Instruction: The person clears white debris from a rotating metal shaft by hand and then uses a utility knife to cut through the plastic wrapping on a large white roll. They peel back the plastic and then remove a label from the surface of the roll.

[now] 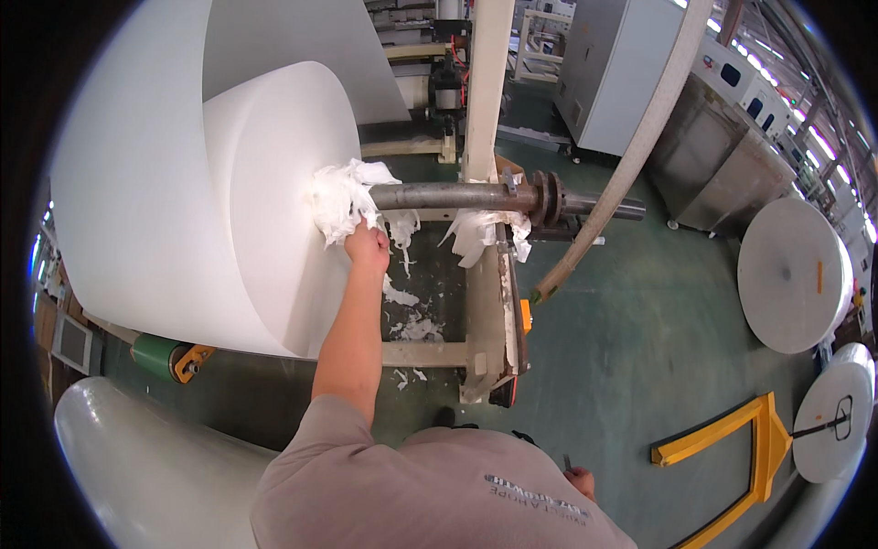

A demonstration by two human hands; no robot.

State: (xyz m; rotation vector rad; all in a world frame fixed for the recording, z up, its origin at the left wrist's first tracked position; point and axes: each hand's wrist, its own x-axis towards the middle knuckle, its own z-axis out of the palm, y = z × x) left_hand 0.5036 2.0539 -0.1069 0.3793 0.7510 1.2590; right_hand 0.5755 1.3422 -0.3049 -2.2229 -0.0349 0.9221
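Observation:
My left arm reaches out to the end of a big white paper roll [283, 174]. There my left hand [368, 245] is closed on crumpled, torn white paper [340, 199], which is bunched around the steel shaft [439, 196] where it comes out of the roll. Low beside my body, my right hand [582, 480] shows only in part. Its fingers look closed, and a thin dark piece juts up next to them, too small to name. More torn paper [477, 233] hangs under the shaft near its flanged collar [547, 199].
A cream machine frame [485, 311] supports the shaft, with paper scraps [416, 328] on the floor inside it. Another wrapped roll [137, 457] lies at lower left. At right are a yellow forked frame [764, 444], more rolls [794, 274] and a steel cabinet [713, 146].

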